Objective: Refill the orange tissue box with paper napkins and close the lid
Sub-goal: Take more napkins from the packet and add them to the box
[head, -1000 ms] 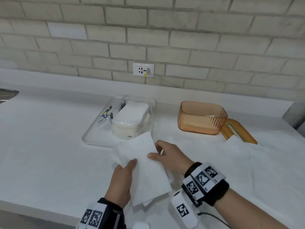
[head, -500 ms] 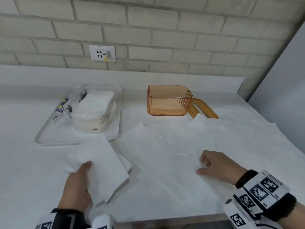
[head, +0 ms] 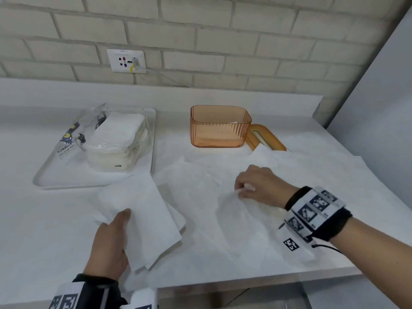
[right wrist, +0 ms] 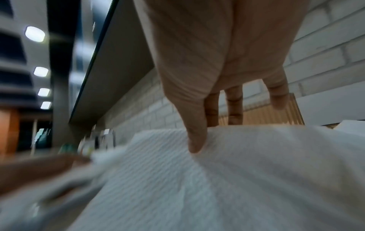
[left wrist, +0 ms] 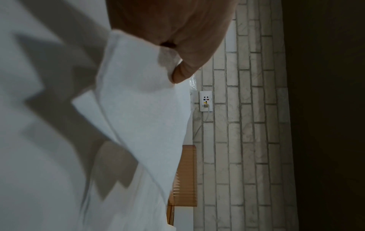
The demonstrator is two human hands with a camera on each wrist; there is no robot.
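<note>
The open orange tissue box (head: 219, 127) stands at the back of the white counter, also visible in the wrist views (left wrist: 187, 176) (right wrist: 266, 114). Its orange lid (head: 265, 139) lies flat just to its right. My left hand (head: 109, 241) holds a small stack of folded napkins (head: 138, 219) near the front edge, thumb (left wrist: 183, 73) on top of the napkins (left wrist: 142, 109); its fingers are hidden beneath. My right hand (head: 256, 186) pinches a loose napkin sheet (head: 234, 210) spread in front of the box and lifts a fold of this sheet (right wrist: 197, 179).
An opened pack of white napkins (head: 116, 139) lies on a white tray (head: 95, 181) at the back left. More loose sheets (head: 323, 166) cover the counter's right side. A wall socket (head: 126, 61) with a cable is behind. A grey panel (head: 379, 108) bounds the right.
My right hand has let go of the folded napkins, moved right over the spread sheets, and now pinches one up. My left hand stays on the folded stack.
</note>
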